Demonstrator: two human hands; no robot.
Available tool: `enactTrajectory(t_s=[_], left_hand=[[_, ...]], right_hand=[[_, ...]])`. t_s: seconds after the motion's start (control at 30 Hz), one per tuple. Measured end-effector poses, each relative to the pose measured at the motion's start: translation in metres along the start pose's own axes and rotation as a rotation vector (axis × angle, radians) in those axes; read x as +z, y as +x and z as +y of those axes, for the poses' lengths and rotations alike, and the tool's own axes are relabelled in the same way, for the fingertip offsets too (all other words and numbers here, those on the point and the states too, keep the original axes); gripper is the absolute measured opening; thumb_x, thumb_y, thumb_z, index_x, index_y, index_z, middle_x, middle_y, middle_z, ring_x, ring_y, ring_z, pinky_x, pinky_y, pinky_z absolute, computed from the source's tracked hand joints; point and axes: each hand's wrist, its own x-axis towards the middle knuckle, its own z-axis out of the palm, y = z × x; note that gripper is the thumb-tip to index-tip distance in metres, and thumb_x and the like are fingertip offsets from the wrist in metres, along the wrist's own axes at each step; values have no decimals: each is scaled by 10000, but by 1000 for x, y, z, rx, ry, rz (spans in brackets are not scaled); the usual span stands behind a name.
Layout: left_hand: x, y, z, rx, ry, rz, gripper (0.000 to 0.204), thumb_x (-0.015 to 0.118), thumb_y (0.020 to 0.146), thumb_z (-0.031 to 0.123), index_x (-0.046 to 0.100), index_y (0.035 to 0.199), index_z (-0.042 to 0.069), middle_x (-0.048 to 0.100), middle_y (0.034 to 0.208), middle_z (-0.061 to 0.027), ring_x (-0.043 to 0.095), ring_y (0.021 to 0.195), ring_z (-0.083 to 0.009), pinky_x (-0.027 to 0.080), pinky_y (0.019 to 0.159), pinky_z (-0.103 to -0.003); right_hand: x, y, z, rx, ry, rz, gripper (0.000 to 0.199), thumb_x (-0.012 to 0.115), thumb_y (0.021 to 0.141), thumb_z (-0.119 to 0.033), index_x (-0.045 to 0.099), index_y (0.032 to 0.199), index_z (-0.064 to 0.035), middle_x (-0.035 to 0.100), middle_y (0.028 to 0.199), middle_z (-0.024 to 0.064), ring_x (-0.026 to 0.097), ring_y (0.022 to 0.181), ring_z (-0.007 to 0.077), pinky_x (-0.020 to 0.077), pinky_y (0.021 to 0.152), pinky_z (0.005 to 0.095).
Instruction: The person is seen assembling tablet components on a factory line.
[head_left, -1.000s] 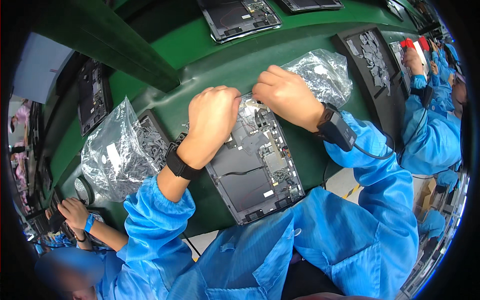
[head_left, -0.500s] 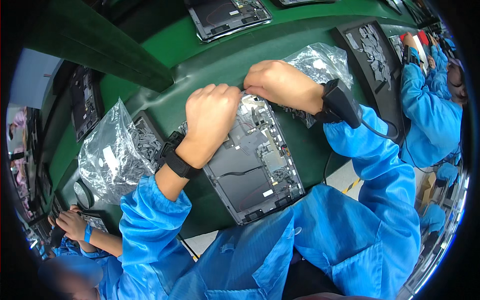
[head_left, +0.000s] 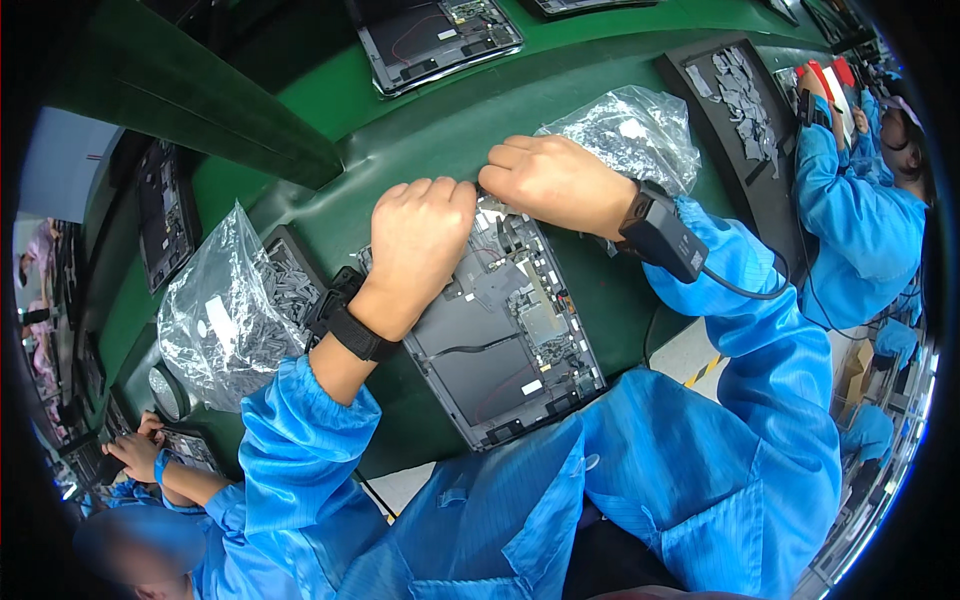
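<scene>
An opened flat device chassis (head_left: 480, 375), like a laptop or tablet with its circuit board and wires bare, lies at a tilt on the green mat before me. At its far edge my left hand (head_left: 420, 240) is closed, knuckles up, over the upper left corner. Close beside it, my right hand (head_left: 550, 180) is curled at the upper right corner. The fingertips of both hands are hidden beneath them, so what they pinch cannot be made out. A black strap (head_left: 362, 333) circles my left wrist, and a black box with a cable (head_left: 665, 240) sits on my right wrist.
Clear plastic bags lie left (head_left: 215, 330) and right (head_left: 640, 125). A dark tray (head_left: 765, 205) holds grey strips (head_left: 745, 100). Another opened chassis (head_left: 400, 45) lies beyond, near a green post (head_left: 220, 120). Co-workers' hands (head_left: 135, 455) and blue sleeves (head_left: 860, 230) show at both sides.
My right hand has turned over and shifted slightly left, closing the gap to my left hand; its fingertips no longer show. My left hand stays nearly in place. Co-workers' hands moved a little.
</scene>
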Motion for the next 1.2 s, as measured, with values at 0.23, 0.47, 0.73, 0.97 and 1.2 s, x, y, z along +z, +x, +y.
enactTrajectory(t_s=[0.23, 0.47, 0.73, 0.97, 1.2], left_hand=[[2, 3, -2, 58, -3, 28, 122, 696, 783, 138, 619, 710, 79, 559, 636, -49, 594, 622, -232, 469, 585, -363], [0, -1, -2, 4, -20, -5, 71, 709, 778, 137, 670, 792, 80, 610, 693, -49, 615, 669, -241, 486, 639, -362], [-37, -26, 32, -137, -108, 57, 154, 738, 757, 143, 663, 869, 68, 616, 822, -69, 590, 763, -260, 470, 675, -368], [-44, -56, 67, -252, -159, -124, 327, 797, 698, 204, 640, 947, 60, 595, 895, -77, 572, 826, -272, 456, 703, -374], [-45, -45, 59, -412, -538, -91, 183, 747, 795, 95, 631, 927, 42, 634, 840, -98, 627, 749, -227, 486, 645, -316]], right_hand=[[-2, 0, 3, -16, 5, -12, 135, 643, 714, -103, 540, 775, -41, 543, 764, 84, 601, 770, 272, 514, 662, 385], [1, -7, 4, -17, 24, 18, 131, 632, 726, -96, 567, 818, -31, 551, 778, 81, 602, 776, 271, 513, 682, 379], [-7, -2, -3, -12, -94, -117, 135, 616, 733, -117, 599, 839, -35, 568, 769, 74, 608, 783, 257, 520, 679, 365], [-8, -16, -7, -32, 33, 203, 184, 675, 756, -71, 648, 936, -46, 634, 936, 67, 605, 821, 248, 512, 719, 360], [-26, -68, -39, -80, 20, 354, 300, 688, 698, -84, 687, 998, -68, 663, 1081, 76, 628, 825, 214, 498, 694, 328]])
